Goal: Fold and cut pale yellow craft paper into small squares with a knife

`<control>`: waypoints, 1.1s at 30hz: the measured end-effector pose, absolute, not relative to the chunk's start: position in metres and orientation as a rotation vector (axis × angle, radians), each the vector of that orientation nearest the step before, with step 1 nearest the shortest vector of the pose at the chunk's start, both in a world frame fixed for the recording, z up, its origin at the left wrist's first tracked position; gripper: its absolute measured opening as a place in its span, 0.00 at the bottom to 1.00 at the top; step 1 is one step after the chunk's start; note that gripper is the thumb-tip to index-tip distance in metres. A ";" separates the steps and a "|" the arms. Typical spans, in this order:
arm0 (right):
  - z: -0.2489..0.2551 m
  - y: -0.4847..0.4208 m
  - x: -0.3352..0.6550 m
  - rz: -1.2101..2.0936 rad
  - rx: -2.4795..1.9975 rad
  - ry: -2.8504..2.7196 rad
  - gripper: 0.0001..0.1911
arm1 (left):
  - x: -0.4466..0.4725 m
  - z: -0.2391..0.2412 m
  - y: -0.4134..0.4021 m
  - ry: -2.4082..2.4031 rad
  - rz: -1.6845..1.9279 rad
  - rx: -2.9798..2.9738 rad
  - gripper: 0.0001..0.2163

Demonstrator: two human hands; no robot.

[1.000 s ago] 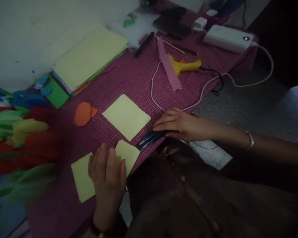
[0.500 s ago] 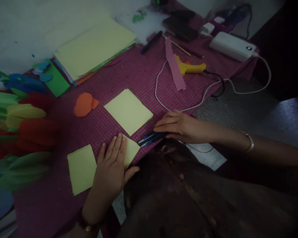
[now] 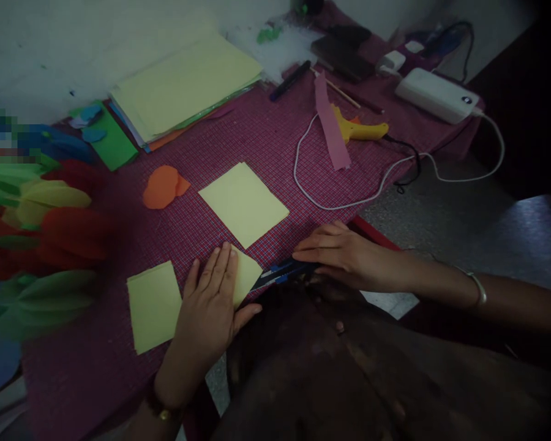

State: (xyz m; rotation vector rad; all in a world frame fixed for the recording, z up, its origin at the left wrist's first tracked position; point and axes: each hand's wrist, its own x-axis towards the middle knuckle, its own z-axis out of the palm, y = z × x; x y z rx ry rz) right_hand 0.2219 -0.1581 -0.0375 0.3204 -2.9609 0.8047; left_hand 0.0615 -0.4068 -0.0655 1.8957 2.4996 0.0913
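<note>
My left hand lies flat, its fingers together and outstretched, on a yellow paper piece, pressing it near the table's front edge. At the paper's right corner is the tip of a slim black-and-blue tool with a pale metallic strip, which looks like a stapler. My right hand is closed over its far end, and the fingers partly hide it. Just beyond lies a squarish stack of yellow paper. Another yellow stack sits left of my left hand.
Orange paper cutouts lie behind the stacks. Large yellow sheets rest by the wall. To the right are a pink paper strip, a yellow glue gun, a white cable and a power bank. Paper flowers fill the left.
The camera view has shifted slightly. My right hand and the tool sit a little lower and further right in view; my left hand still presses the paper.
</note>
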 end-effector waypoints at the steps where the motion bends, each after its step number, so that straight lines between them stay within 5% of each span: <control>1: -0.037 -0.159 0.223 0.812 0.316 -2.961 0.19 | 0.060 -0.064 -0.408 2.496 0.111 1.890 0.43; 8: -0.037 -0.161 0.222 0.831 0.357 -2.963 0.19 | 0.034 -0.053 -0.402 2.439 0.273 1.764 0.28; 33: -0.045 -0.188 0.205 0.754 0.436 -2.973 0.20 | 0.036 -0.060 -0.391 2.735 0.247 1.558 0.26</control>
